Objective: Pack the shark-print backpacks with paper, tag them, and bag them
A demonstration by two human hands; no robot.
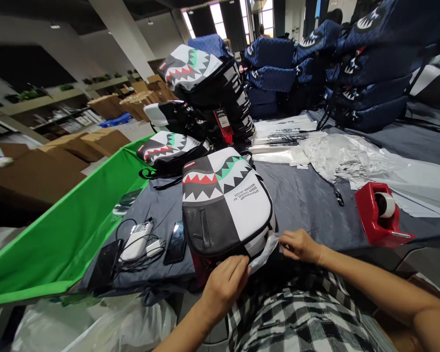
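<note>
A black, grey and white backpack (249,215) with a red and green shark-teeth print lies on the dark tablecloth in front of me. At its near right edge, a crumpled strip of clear plastic (264,255) stretches between my hands. My left hand (225,283) is closed on the strip's lower left end, beside the backpack's near side. The other end is pinched by my right hand (299,246), just right of the backpack. Both hands' fingertips are partly hidden.
Similar backpacks (198,71) are stacked behind, with blue backpacks (271,53) piled at back right. A red tape dispenser (381,215) stands right. Phones (175,243), a white power bank (135,240) and cables lie left, near a green cloth barrier (66,220). Plastic bags (344,156) spread behind.
</note>
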